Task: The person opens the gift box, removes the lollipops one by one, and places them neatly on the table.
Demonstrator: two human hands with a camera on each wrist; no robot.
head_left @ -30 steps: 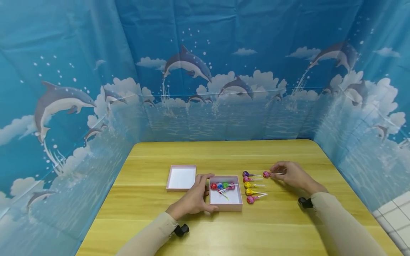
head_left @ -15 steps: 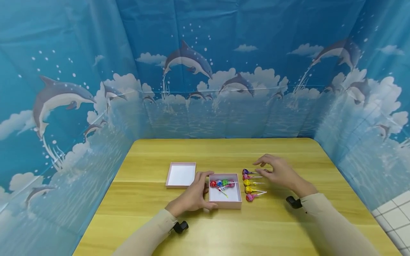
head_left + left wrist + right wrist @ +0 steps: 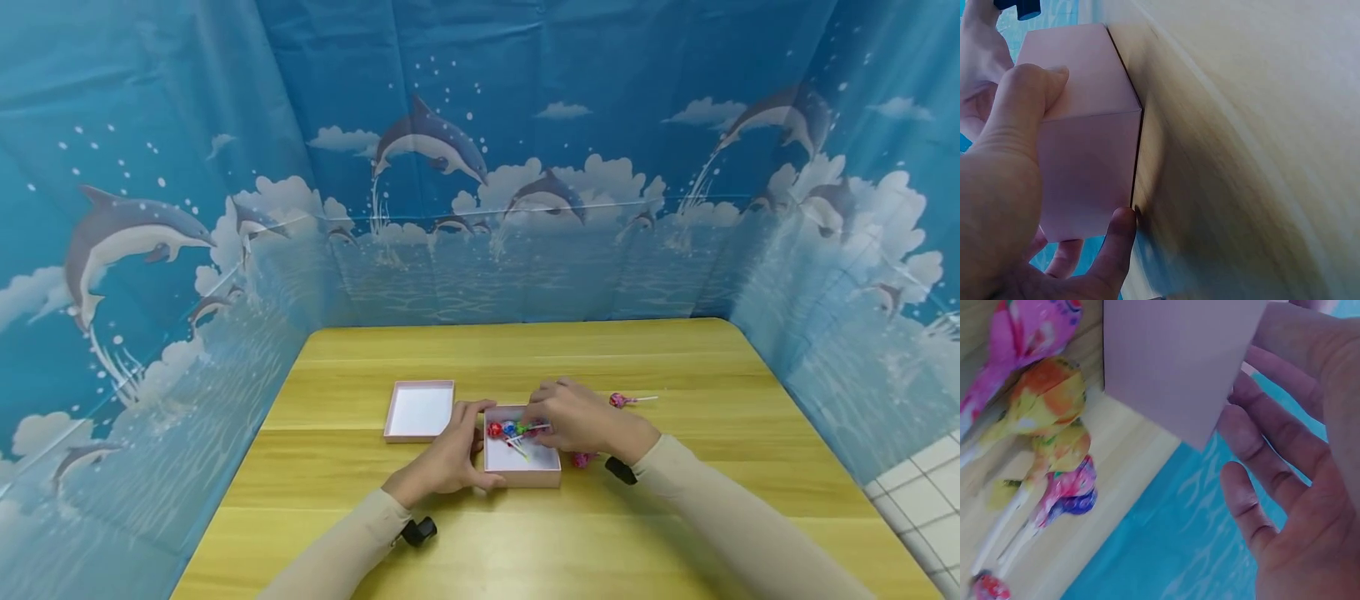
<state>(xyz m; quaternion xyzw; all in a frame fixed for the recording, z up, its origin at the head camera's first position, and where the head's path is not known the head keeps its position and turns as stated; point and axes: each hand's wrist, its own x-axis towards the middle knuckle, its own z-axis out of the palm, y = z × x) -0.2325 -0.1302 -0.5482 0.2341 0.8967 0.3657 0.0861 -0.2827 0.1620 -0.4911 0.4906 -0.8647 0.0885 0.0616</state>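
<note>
Here, our right hand (image 3: 573,414) dips into the box (image 3: 522,479); the pictures hide whether it pinches a pop, so we cannot tell. Our left hand (image 3: 452,458) grips the box's left side. Inside the box lie red (image 3: 494,429), blue (image 3: 509,428) and green pops (image 3: 521,428). Just right of it runs a row of pops (image 3: 1047,400), with a lone pop (image 3: 617,400) farther right; left of it, the lid (image 3: 422,410). We seem to be picking a pop out; next probably calls for lifting it clear without dragging its neighbours.

Head view: wood-grain table (image 3: 555,542) is being seen across lower half. Pink box (image 3: 531,479) is being carried lower centre, shallow tray (image 3: 422,408) left of it, lone lollipop (image 3: 618,400) right of centre. Right wrist view: lollipop row (image 3: 1063,449) is being carried, left.
</note>
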